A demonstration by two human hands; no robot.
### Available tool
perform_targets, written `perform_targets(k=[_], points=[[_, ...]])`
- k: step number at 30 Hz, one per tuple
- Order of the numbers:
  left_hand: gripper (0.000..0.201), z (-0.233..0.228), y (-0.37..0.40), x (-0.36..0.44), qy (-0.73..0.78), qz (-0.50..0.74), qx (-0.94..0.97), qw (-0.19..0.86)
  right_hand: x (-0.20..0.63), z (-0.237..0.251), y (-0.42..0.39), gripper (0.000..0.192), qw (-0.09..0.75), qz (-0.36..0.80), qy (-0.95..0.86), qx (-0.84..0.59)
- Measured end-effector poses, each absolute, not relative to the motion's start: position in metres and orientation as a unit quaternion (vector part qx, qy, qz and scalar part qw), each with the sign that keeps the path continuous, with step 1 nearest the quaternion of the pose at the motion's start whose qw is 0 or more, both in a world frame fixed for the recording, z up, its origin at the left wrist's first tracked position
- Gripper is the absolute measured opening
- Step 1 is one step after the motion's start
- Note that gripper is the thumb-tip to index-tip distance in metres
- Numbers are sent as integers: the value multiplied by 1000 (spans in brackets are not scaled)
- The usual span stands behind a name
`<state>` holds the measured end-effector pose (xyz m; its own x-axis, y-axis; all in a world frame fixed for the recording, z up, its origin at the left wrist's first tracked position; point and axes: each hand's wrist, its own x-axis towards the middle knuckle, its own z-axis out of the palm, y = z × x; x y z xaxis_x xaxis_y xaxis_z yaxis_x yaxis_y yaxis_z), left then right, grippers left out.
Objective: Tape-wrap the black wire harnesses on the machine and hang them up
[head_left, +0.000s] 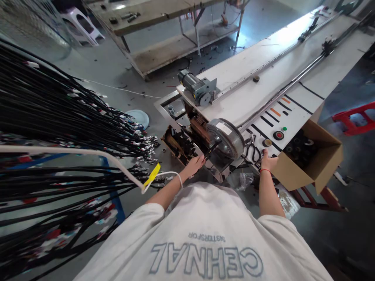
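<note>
My left hand [195,164] rests flat against the open end of the long white machine [263,89], just below its round grey drum [227,136]. My right hand [268,160], a red band at its wrist, grips the machine's near edge beside the black scissors [254,150], right of the drum.

Both my arms reach forward and down, bare below short sleeves. My left hand [195,164] is stretched out palm down, fingers [201,158] extended and loosely together. My right hand [268,160] sits further right, knuckles up, fingers curled under, a red band around its wrist.
</note>
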<state>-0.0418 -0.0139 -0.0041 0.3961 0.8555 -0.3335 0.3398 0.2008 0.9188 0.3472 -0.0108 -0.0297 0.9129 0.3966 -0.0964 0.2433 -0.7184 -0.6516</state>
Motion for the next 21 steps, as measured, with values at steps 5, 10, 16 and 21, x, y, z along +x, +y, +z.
perform_targets(k=[5, 10, 16, 21], points=[[53, 5, 7, -20, 500, 228, 543, 635, 347, -32, -11, 71, 338, 102, -174, -919], [50, 8, 13, -10, 485, 232, 418, 733, 345, -30, -11, 71, 325, 100, -175, -924], [52, 9, 4, -30, 416, 158, 328, 833, 346, -32, -11, 67, 330, 98, -179, -922], [57, -3, -20, -76, 414, 99, 479, 768, 349, -35, -11, 68, 340, 93, -187, -917]])
